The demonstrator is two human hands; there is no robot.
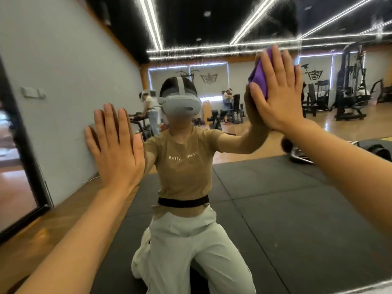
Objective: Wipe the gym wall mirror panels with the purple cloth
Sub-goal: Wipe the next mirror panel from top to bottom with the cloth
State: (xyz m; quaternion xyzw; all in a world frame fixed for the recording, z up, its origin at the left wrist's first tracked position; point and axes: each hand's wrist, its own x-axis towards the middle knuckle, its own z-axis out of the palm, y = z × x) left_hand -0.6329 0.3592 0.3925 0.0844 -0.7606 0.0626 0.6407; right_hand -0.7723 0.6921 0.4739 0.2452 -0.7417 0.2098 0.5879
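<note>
The purple cloth (259, 80) is bunched flat against the mirror (265, 187), high on the right, pinned under the palm of the right hand (277, 92), whose fingers are straight and only slightly fanned. The left hand (115, 145) rests lower on the glass, empty, fingers spread, bracing. Faint streaks and speckles show on the glass near the top, around the reflected ceiling lights, so wiping looks to be under way and far from finished; the lower glass appears clearer, though that is hard to judge. No containers are in view.
</note>
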